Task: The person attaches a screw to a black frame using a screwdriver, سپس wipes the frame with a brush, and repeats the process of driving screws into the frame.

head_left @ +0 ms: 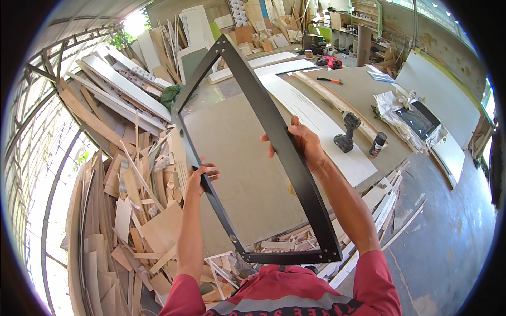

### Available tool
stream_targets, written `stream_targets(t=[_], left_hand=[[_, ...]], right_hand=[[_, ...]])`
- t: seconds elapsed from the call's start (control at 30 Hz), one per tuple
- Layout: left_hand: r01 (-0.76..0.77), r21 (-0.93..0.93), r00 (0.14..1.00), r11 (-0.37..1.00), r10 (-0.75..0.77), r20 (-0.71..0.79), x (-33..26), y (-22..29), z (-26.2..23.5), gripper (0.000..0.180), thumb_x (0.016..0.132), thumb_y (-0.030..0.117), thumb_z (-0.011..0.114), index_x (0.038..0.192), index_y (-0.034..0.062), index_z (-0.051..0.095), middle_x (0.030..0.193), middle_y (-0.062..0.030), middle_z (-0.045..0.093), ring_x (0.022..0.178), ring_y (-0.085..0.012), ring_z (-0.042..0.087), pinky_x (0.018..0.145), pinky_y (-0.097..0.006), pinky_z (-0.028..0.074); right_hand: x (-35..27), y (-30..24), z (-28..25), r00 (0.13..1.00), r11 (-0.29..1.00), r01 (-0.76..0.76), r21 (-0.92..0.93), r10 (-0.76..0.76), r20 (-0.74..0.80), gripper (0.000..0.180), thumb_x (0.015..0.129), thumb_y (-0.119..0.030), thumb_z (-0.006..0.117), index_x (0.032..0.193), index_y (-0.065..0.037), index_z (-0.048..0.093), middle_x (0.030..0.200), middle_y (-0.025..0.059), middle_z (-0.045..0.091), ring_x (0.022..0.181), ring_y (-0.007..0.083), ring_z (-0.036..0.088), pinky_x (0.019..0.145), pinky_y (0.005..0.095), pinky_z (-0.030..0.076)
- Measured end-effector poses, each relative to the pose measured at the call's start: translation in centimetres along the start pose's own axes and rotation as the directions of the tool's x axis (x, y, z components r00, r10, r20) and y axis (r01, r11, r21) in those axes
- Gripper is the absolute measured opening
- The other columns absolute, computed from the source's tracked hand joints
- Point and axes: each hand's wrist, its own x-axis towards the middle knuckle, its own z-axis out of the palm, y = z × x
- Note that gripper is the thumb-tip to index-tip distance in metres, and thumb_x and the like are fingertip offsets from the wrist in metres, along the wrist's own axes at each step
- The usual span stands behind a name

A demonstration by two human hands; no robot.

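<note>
Both my hands hold up a black rectangular frame, open in the middle, with small holes at its corners. My left hand grips its left long bar, fingers curled round the inner edge. On the right long bar my right hand is closed, thumb on the outer face and fingertips showing through the opening. The frame is tilted, its far corner pointing away from me and its near short bar close to my chest. Through the opening shows the grey-brown worktable top.
On the table lie a white board, a cordless drill, a black spray can, a hammer and a dark panel in torn wrapping. Wood offcuts heap up at left and below. Long boards lean behind.
</note>
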Motion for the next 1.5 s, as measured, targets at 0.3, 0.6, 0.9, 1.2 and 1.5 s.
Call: stream_targets(t=[0.3, 0.6, 0.9, 1.2, 1.5], left_hand=[[-0.055, 0.531, 0.98, 0.845, 0.146, -0.132, 5.0, -0.7, 2.7, 0.074, 0.089, 0.031, 0.072, 0.145, -0.0033, 0.037, 0.122, -0.0173, 0.064, 0.113, -0.0307, 0.064, 0.091, -0.048, 0.055], [-0.304, 0.529, 0.884, 0.792, 0.027, 0.467, -6.9, 16.7, 8.8, 0.064, 0.105, 0.051, 0.038, 0.132, -0.0032, 0.058, 0.123, -0.0157, 0.067, 0.118, -0.0262, 0.063, 0.102, -0.039, 0.047], [-0.564, 0.824, 0.82, -0.06, -0.154, 0.55, -18.3, 24.3, 13.9, 0.09, 0.073, 0.042, 0.084, 0.142, -0.0033, 0.047, 0.12, -0.0234, 0.064, 0.11, -0.037, 0.063, 0.101, -0.043, 0.046], [-0.515, 0.732, 0.843, -0.446, -0.111, 0.526, -12.6, 12.9, 10.4, 0.1, 0.068, 0.005, 0.079, 0.155, 0.0102, 0.03, 0.118, -0.0232, 0.063, 0.098, -0.0436, 0.065, 0.081, -0.049, 0.052], [-0.639, 0.694, 0.755, -0.333, -0.1, 0.648, -9.4, 9.5, 7.3, 0.09, 0.071, -0.001, 0.074, 0.152, 0.0119, 0.037, 0.107, -0.0224, 0.068, 0.087, -0.0423, 0.067, 0.077, -0.049, 0.053]], right_hand=[[0.0, 1.0, 4.1, 0.945, 0.965, 0.261, -0.007, -0.257, -0.204, 0.041, 0.09, -0.032, 0.072, 0.115, -0.002, 0.058, 0.102, 0.0153, 0.067, 0.077, 0.0232, 0.071, 0.059, 0.031, 0.053], [3.5, 1.8, 7.6, 0.759, 0.982, 0.171, -0.079, -0.182, -0.626, 0.04, 0.084, -0.042, 0.077, 0.085, -0.007, 0.058, 0.073, 0.0142, 0.07, 0.036, 0.0082, 0.045, 0.033, 0.0249, 0.032], [2.3, 6.5, 11.2, 0.54, 0.985, 0.023, -0.17, -0.156, -0.827, 0.052, 0.077, -0.041, 0.085, 0.062, -0.007, 0.049, 0.059, -0.0021, 0.047, 0.051, 0.0098, 0.042, 0.048, 0.0326, 0.034], [2.5, 14.1, 12.9, 0.463, 0.949, -0.093, -0.3, -0.226, -0.857, 0.069, 0.074, -0.056, 0.086, 0.084, 0.002, 0.049, 0.068, 0.0068, 0.056, 0.062, 0.0136, 0.055, 0.058, 0.0333, 0.048], [0.2, 17.6, 10.1, 0.616, 0.961, -0.035, -0.276, -0.196, -0.763, 0.059, 0.084, -0.05, 0.079, 0.089, 0.004, 0.056, 0.073, 0.0062, 0.058, 0.062, 0.0132, 0.055, 0.057, 0.029, 0.046]])
